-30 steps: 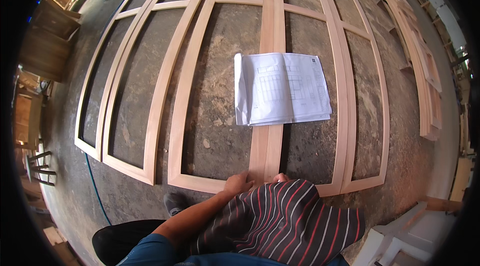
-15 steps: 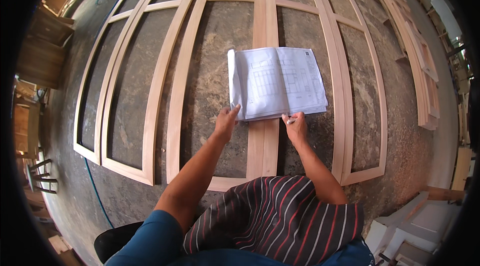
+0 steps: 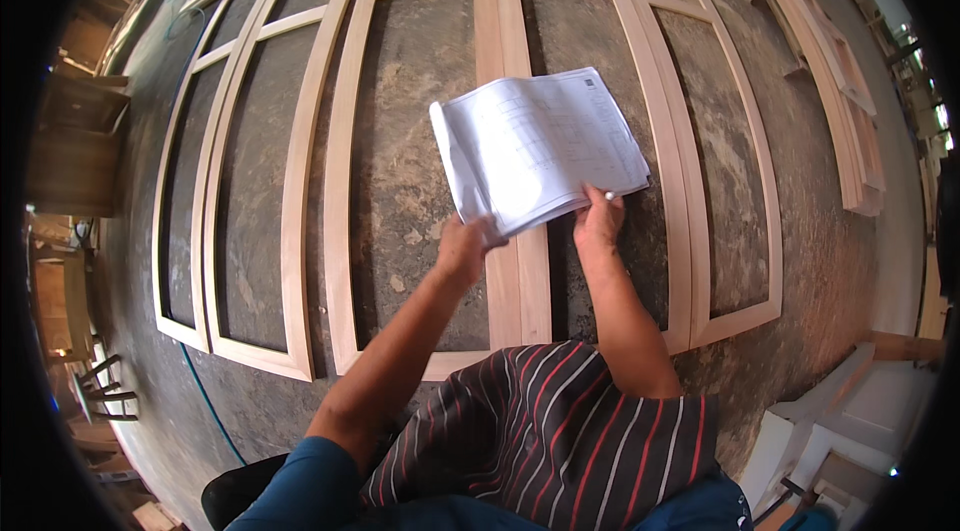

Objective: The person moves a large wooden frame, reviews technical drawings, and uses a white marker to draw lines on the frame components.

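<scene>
A thick stack of white paper sheets with faint line drawings [image 3: 545,146] is held up above the floor. My left hand [image 3: 462,246] grips its lower left corner, where the sheets fold over. My right hand [image 3: 598,219] holds the stack's lower right edge, with a small white pen-like tip showing between the fingers. Below the papers, long pale wooden frames [image 3: 510,261] lie flat on the mottled concrete floor [image 3: 410,171].
More wooden frames [image 3: 290,231] lie to the left and a stack of frames [image 3: 830,81] to the far right. White panel pieces [image 3: 850,421] sit at the lower right. Brown wooden furniture [image 3: 70,151] and a thin blue cable [image 3: 205,401] are at left.
Both hands reached forward from my lap to the papers lying on the frames, took hold of the lower edge and lifted the stack, which is now tilted.
</scene>
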Demonstrator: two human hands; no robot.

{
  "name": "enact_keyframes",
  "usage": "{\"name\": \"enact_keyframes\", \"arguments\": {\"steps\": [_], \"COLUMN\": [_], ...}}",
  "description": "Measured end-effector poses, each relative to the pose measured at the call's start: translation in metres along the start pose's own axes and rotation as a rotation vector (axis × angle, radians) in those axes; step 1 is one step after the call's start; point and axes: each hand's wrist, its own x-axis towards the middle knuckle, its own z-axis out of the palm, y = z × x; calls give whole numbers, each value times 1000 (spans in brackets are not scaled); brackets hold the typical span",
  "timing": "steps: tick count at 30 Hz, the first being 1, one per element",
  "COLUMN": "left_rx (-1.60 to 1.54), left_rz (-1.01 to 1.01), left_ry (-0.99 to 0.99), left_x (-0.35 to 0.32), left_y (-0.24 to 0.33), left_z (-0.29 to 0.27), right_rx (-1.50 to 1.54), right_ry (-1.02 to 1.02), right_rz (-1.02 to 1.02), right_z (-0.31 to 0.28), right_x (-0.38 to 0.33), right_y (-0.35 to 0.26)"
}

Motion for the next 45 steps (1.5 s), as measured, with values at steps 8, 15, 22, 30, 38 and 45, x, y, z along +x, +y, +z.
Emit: {"name": "enact_keyframes", "arguments": {"steps": [8,15,22,30,38,45], "left_rx": [760,1585,1801,1578,829,1175], "left_rz": [446,315,354,220,193,540], "left_ry": [-189,-186,-306,-209,-261,47], "left_x": [-56,-114,-124,-159,-227,-287], "left_y": [-73,-128,-119,-69,29,125], "left_z": [-32,-115,-113,-92,-97,-155], "right_rx": [-105,-379,-1499,-1157,-1064,-1394], "right_ry": [339,567,607,-593,-739,-426], "right_rz": [-393,-463,-499,-32,-270,-477], "right_z": [-85,-275,-235,-88,-66,-99], "right_x": [-13,21,-46,-182,-189,-174], "right_y": [-144,-183,-135,-35,-5,1]}}
